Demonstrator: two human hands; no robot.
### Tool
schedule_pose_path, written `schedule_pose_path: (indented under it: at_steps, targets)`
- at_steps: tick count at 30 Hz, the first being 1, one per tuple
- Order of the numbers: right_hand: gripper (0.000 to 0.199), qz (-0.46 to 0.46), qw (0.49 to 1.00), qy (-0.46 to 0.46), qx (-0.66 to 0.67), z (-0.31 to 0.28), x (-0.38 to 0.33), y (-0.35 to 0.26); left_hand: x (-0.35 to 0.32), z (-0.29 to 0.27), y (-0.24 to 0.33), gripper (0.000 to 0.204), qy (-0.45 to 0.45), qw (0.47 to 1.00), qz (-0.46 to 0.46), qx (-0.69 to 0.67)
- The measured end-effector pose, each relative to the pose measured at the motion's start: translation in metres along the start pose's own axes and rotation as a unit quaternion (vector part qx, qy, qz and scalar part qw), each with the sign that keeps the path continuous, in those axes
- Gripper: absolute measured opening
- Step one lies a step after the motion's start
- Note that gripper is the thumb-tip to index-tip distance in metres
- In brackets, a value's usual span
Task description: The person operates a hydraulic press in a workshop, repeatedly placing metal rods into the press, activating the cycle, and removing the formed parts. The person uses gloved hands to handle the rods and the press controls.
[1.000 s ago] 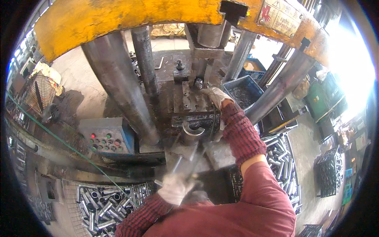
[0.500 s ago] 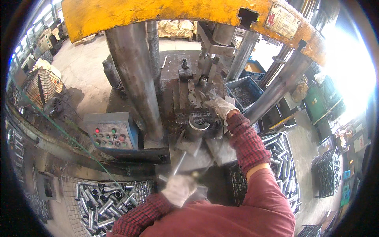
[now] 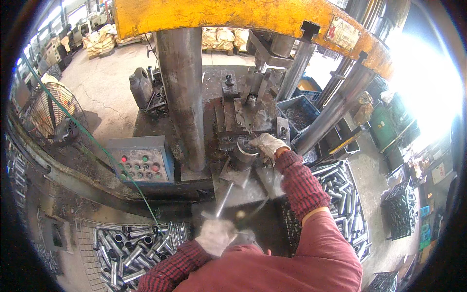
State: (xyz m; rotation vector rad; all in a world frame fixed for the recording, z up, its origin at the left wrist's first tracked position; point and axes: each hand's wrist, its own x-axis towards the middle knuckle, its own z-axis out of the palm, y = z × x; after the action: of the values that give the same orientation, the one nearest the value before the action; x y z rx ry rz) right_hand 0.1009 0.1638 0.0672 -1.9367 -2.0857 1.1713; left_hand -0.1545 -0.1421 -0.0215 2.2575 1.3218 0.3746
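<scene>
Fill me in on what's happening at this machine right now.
A person in a red top and white work gloves stands at a yellow-topped press. The right hand reaches to a short grey metal cylinder sitting on the press bed, touching it. The left hand, close to the body, grips a thin metal rod that points toward the press. Bins of silver metal tubes lie on either side.

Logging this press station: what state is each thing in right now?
Right hand: gloved, on the metal cylinder at the die.
Left hand: gloved, gripping a rod.
Left crate: full of tubes.
Right crate: full of tubes.
Fan: too blurred to tell.
</scene>
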Motion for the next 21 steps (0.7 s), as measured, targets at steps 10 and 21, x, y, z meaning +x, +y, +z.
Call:
schedule_pose_path:
  at_steps: [10, 21]
  targets:
    - [0.036, -0.112, 0.983, 0.049, -0.138, 0.002, 0.020, 0.025, -0.003, 0.004, -0.008, 0.031, 0.061, 0.998, 0.007, -0.014]
    - [0.031, -0.283, 0.856, 0.159, -0.403, 0.004, 0.127, 0.066, 0.021, -0.003, -0.006, 0.036, -0.003, 0.996, -0.051, 0.077]
